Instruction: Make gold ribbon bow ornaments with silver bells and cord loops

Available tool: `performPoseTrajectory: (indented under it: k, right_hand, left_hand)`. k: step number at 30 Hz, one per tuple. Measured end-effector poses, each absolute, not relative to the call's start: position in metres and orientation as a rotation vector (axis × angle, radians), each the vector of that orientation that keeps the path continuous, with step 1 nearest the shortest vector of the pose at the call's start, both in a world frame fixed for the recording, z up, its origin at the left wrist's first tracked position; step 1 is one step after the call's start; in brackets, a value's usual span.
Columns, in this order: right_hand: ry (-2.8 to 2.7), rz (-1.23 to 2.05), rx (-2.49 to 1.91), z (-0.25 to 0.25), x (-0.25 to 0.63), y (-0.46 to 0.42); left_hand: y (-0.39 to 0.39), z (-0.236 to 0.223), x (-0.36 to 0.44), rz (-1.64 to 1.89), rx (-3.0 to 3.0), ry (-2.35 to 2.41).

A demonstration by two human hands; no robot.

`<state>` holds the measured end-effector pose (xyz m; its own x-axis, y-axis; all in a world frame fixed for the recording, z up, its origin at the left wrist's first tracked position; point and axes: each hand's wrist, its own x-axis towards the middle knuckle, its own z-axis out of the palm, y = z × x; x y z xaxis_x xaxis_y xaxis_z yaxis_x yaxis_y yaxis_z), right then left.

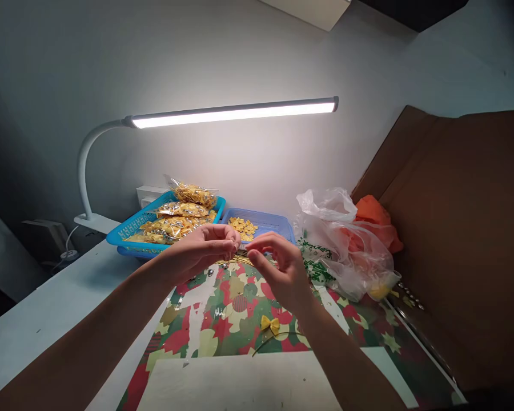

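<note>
1. Centrally, the left hand (208,246) hovers over the table (77,285), its thumb and forefinger brought together; anything between them is too small to make out.
2. The right hand (282,271) faces it with bent fingers, the thumb slightly apart from the forefinger and the fingertips near those of the left. It is partly open, and no held item can be made out.
3. Beyond the fingertips, a bunch of thin golden strands (240,259) lies near the small blue-violet basket (274,221), which holds loose yellow pieces (243,228).
4. Nearer the wearer, a yellow bow (270,325) lies on the red, green and cream patterned sheet (235,285), beside a thin dark curved strand (269,342). Neither hand touches the bow.
5. To the left, a turquoise basket (126,230) carries clear packets of golden pieces (182,209), stacked above its rim.
6. On the right, crumpled translucent plastic bags (338,245) with green print sit against an orange bag (374,220), beside a large cardboard panel (458,228).
7. Above the baskets, a lit white bar lamp (235,112) stretches from a curved arm, in front of a grey wall (197,57).
</note>
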<state>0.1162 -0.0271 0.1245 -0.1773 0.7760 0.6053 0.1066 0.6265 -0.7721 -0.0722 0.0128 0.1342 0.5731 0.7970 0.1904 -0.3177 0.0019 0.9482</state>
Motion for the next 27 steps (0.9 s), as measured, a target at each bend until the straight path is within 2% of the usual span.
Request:
performPoseTrajectory:
  k: [7, 12, 21, 27]
  right_hand:
    - [-1.569, 1.201, -0.722, 0.128, 0.11, -0.005]
    - [-1.521, 1.362, -0.665, 0.124, 0.109, 0.002]
    - [-1.64, 1.173, -0.669, 0.114, 0.113, 0.004]
    - [-1.775, 0.895, -0.758, 0.116, 0.114, 0.0]
  left_hand:
    - [0.019, 0.132, -0.076, 0.942, 1.215, 0.429]
    - [0.022, 0.13, -0.077, 0.939, 1.208, 0.418]
    - [0.032, 0.123, -0.08, 0.925, 1.216, 0.472]
    - [0.036, 0.119, -0.079, 0.931, 1.227, 0.477]
